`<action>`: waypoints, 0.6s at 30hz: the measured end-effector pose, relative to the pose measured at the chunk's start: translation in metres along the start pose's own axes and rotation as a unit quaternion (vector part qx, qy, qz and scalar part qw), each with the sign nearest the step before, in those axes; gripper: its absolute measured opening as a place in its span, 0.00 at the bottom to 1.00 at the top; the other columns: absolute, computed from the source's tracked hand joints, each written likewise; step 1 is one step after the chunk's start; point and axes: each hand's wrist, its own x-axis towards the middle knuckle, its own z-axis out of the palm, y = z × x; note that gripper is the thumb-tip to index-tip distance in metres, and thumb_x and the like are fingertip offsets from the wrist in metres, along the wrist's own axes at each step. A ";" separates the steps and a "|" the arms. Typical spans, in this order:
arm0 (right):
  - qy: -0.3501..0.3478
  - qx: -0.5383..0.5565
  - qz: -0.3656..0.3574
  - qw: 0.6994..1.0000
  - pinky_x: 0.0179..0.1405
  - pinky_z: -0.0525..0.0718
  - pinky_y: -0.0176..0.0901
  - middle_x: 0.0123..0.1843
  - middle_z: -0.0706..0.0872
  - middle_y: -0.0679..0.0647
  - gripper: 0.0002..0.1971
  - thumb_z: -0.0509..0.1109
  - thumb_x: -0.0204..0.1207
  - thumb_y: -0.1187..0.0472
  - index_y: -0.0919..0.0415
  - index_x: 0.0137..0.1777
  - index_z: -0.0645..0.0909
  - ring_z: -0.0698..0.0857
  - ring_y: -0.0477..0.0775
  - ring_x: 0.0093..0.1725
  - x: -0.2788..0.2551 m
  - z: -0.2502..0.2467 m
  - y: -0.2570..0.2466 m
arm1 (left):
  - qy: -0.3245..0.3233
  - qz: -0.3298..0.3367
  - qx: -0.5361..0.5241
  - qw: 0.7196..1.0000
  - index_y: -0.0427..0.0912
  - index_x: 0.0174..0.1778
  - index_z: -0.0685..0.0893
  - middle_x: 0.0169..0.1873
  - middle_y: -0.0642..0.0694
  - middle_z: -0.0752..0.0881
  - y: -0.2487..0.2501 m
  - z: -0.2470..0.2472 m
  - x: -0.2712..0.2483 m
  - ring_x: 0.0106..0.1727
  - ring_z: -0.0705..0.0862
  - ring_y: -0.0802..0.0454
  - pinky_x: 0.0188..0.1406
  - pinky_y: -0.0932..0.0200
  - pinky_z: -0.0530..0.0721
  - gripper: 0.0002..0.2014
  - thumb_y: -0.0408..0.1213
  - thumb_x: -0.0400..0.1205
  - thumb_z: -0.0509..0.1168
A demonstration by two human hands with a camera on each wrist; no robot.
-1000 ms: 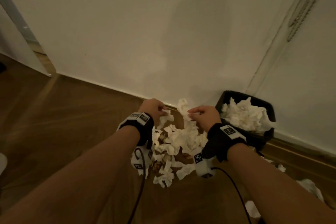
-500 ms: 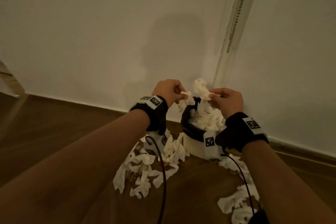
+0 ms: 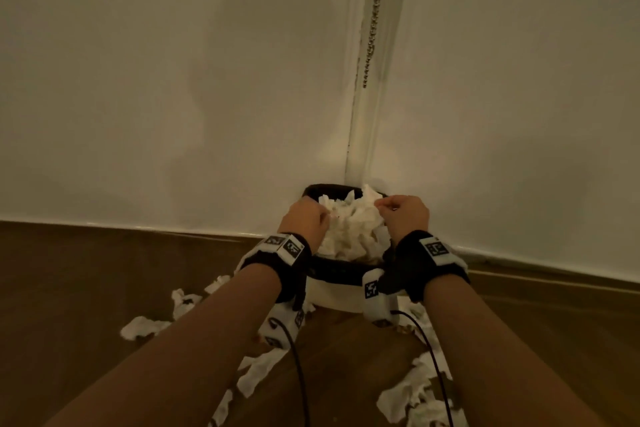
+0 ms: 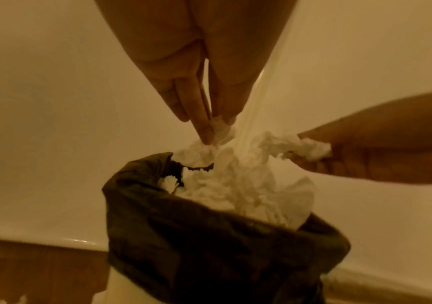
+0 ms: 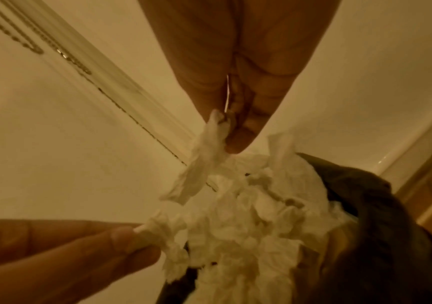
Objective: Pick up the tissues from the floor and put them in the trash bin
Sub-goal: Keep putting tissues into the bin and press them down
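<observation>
Both hands poised directly above the heaped trash bin (image 3: pixel 341 272) in the corner: the left hand (image 3: pixel 304 220) pinches a crumpled tissue (image 4: pixel 218 131) at its fingertips, the right hand (image 3: pixel 403 215) pinches another (image 5: pixel 204 162), each hanging straight over the pile and touching it; letting go looks next, while more tissues (image 3: pixel 412 395) litter the floor (image 3: pixel 86 281) below and behind

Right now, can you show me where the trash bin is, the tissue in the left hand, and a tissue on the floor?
trash bin (image 4: pixel 209 257), left wrist view, on its black liner.
left-hand tissue (image 4: pixel 221 131), left wrist view, by the fingertips.
floor tissue (image 3: pixel 258 371), head view, on its middle.
</observation>
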 end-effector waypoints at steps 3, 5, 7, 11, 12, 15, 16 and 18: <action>-0.053 -0.107 -0.040 0.992 0.47 0.75 0.38 0.52 0.86 0.63 0.13 0.61 0.81 0.65 0.69 0.47 0.86 0.83 0.58 0.51 0.004 0.018 -0.001 | -0.059 0.017 0.056 0.997 0.33 0.66 0.77 0.70 0.41 0.69 -0.003 0.014 0.002 0.62 0.78 0.44 0.65 0.52 0.76 0.17 0.38 0.87 0.51; -0.115 -0.176 -0.080 0.974 0.45 0.72 0.39 0.54 0.83 0.63 0.13 0.56 0.82 0.64 0.66 0.45 0.81 0.81 0.58 0.52 0.002 0.031 -0.004 | -0.094 0.029 0.108 0.989 0.35 0.68 0.75 0.72 0.40 0.66 -0.004 0.020 0.001 0.64 0.77 0.43 0.66 0.51 0.76 0.18 0.38 0.86 0.52; -0.181 -0.251 -0.114 0.944 0.58 0.75 0.44 0.64 0.80 0.61 0.14 0.53 0.84 0.61 0.64 0.57 0.80 0.79 0.58 0.63 0.000 0.046 -0.004 | -0.113 0.043 0.152 0.981 0.38 0.69 0.74 0.73 0.41 0.67 -0.006 0.023 0.001 0.66 0.74 0.43 0.67 0.51 0.74 0.18 0.40 0.85 0.52; -0.297 -0.389 -0.123 0.863 0.78 0.64 0.57 0.80 0.65 0.59 0.25 0.54 0.85 0.53 0.61 0.80 0.62 0.65 0.60 0.79 -0.002 0.069 -0.004 | -0.105 0.097 0.201 0.969 0.43 0.70 0.73 0.68 0.45 0.75 -0.010 0.033 0.001 0.71 0.70 0.49 0.71 0.49 0.67 0.19 0.41 0.86 0.48; -0.309 -0.394 -0.118 0.857 0.80 0.60 0.56 0.82 0.61 0.59 0.26 0.53 0.85 0.53 0.60 0.81 0.59 0.61 0.59 0.81 -0.003 0.071 -0.002 | -0.108 0.095 0.188 0.972 0.43 0.72 0.71 0.68 0.45 0.76 -0.010 0.034 0.000 0.70 0.71 0.49 0.72 0.49 0.64 0.20 0.41 0.86 0.47; -0.321 -0.402 -0.125 0.848 0.82 0.52 0.52 0.84 0.56 0.59 0.27 0.52 0.86 0.53 0.60 0.83 0.55 0.55 0.58 0.83 -0.007 0.072 0.005 | -0.135 0.097 0.194 0.967 0.44 0.76 0.67 0.70 0.45 0.75 -0.010 0.039 -0.004 0.71 0.72 0.48 0.75 0.46 0.60 0.21 0.41 0.86 0.45; -0.324 -0.413 -0.127 0.842 0.82 0.54 0.51 0.83 0.58 0.59 0.27 0.53 0.86 0.53 0.60 0.82 0.56 0.56 0.58 0.83 -0.008 0.072 0.006 | -0.145 0.100 0.204 0.963 0.44 0.76 0.67 0.71 0.45 0.75 -0.010 0.041 -0.005 0.72 0.71 0.48 0.76 0.45 0.59 0.22 0.41 0.86 0.44; -0.333 -0.412 -0.115 0.840 0.82 0.56 0.51 0.83 0.59 0.58 0.27 0.54 0.85 0.53 0.60 0.82 0.57 0.59 0.58 0.82 -0.011 0.072 0.007 | -0.168 0.098 0.215 0.957 0.42 0.76 0.67 0.72 0.45 0.74 -0.011 0.043 -0.007 0.74 0.70 0.48 0.77 0.44 0.57 0.22 0.41 0.87 0.43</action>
